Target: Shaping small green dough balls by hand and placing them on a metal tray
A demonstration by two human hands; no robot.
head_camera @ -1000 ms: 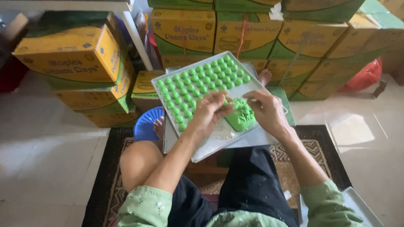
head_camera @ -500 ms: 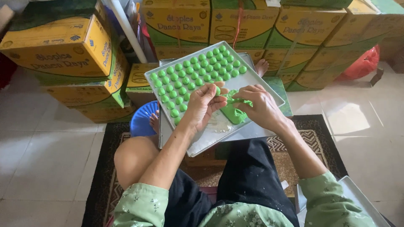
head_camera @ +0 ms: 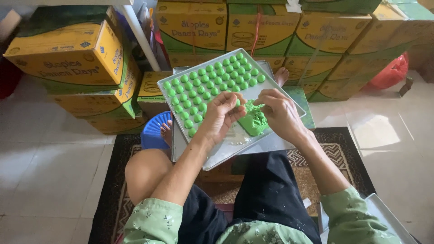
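1. Near the tray's right edge lies a green dough lump.
2. Right hand pinches the lump with curled fingers.
3. Left hand is closed beside it; its contents are hidden.
4. Green dough balls fill the tray's far left corner.

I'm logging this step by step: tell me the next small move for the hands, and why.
Probably set a new ball beside the last row: the left hand pinches at the dough lump steadied by the right hand, and the green balls fill only part of the metal tray.
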